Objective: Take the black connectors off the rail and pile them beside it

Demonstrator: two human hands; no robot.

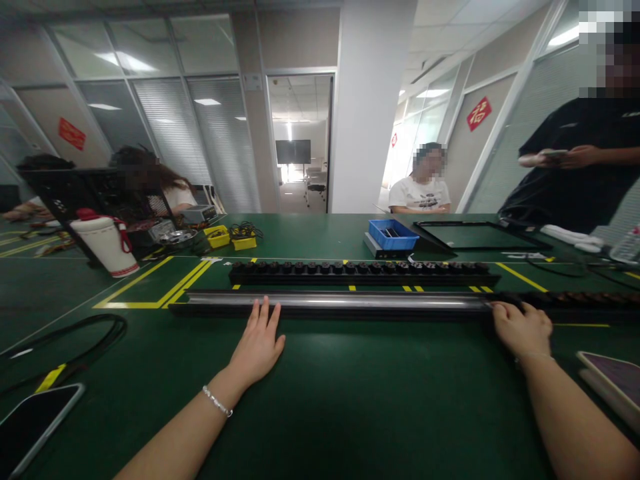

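A long black rail with a shiny metal channel (pixel 340 302) lies across the green table in front of me. My left hand (pixel 259 340) is open, its spread fingertips resting on the near edge of this rail, left of its middle. At the rail's right end, my right hand (pixel 523 328) has its fingers curled together; whatever they pinch there is hidden. Beyond my right hand, a dark strip with round pieces (pixel 590 303) runs on to the right, partly blurred. Parallel behind the rail sits a black rack holding a row of round black knob-like parts (pixel 363 272).
At the back are a blue bin (pixel 393 235), yellow trays (pixel 245 241) with cables, and a black frame (pixel 483 236). A white tumbler (pixel 105 243) stands left. Phones (pixel 40 427) lie near both front corners. Several people are around the table.
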